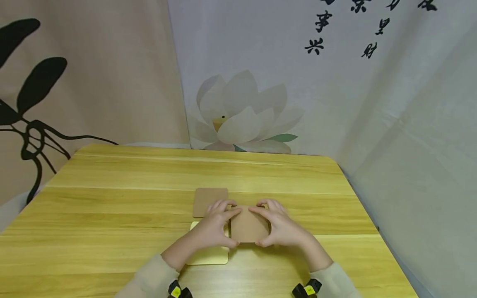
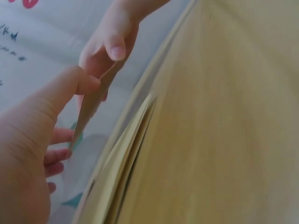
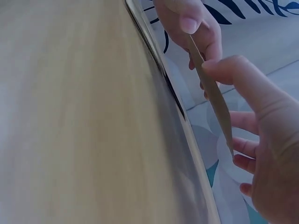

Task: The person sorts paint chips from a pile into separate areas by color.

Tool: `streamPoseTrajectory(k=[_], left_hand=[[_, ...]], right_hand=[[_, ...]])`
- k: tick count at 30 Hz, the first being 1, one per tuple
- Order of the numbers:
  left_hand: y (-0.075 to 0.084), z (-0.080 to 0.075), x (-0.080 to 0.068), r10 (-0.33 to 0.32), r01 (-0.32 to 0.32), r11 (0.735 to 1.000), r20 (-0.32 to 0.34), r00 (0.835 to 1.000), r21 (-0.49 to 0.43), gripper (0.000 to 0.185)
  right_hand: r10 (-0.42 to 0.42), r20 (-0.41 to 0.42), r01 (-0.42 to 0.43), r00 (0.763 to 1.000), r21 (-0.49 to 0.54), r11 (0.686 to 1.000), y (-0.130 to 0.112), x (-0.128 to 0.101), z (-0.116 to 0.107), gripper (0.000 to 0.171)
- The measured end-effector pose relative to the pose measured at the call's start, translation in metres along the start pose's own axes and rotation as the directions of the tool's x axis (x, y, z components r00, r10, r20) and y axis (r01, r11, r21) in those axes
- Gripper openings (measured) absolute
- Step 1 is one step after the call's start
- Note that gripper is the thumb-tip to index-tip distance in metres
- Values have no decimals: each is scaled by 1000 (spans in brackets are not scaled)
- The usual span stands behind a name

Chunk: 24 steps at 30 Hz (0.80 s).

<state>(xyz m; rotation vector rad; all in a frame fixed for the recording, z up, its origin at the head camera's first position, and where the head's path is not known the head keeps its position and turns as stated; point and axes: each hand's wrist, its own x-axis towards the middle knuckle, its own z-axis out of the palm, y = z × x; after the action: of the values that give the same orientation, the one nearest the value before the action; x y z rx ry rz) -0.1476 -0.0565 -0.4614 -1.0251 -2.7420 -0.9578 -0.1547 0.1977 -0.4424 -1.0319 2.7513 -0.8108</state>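
Note:
Both hands hold one brown square card (image 1: 249, 224) just above the wooden table (image 1: 112, 207). My left hand (image 1: 214, 225) pinches its left edge, thumb near the lower corner and fingers along the top. My right hand (image 1: 280, 225) pinches its right edge the same way. In the left wrist view the card (image 2: 91, 109) shows edge-on between my left thumb (image 2: 70, 86) and the other hand's fingers. In the right wrist view the card (image 3: 215, 95) is a thin strip under my right thumb (image 3: 233, 70). A second brown card (image 1: 210, 200) lies flat behind my left hand.
A pale yellow sheet (image 1: 210, 256) lies on the table under my left wrist; its layered edges (image 2: 126, 158) show in the left wrist view. Printed cloth backdrops hang behind and to the right of the table. The table's right edge (image 1: 367, 207) runs close to the cloth.

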Motion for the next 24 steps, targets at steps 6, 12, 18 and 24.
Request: streamPoseTrajectory(k=[6,12,18,24], left_hand=[[-19,-15,-7,-7,7,1000,-31,1000,-11,88],[-35,-28,-13,-32,31,999,-35,999,-23,88],[-49,-37,-17,-19,19,1000,-56,998,-10,87],[-66,-43,-20,-8,9,1000,-83,997,13,87]], right_hand=[[-19,12,19,1000,-12,1000,-7,26,6,88],[-41,16,42,999,-40,998,-13,49,12,88],[-49,31,50,998,-48,998,-17,68,17,87],[-59,39,61,997,-49,997,-16,87,23,86]])
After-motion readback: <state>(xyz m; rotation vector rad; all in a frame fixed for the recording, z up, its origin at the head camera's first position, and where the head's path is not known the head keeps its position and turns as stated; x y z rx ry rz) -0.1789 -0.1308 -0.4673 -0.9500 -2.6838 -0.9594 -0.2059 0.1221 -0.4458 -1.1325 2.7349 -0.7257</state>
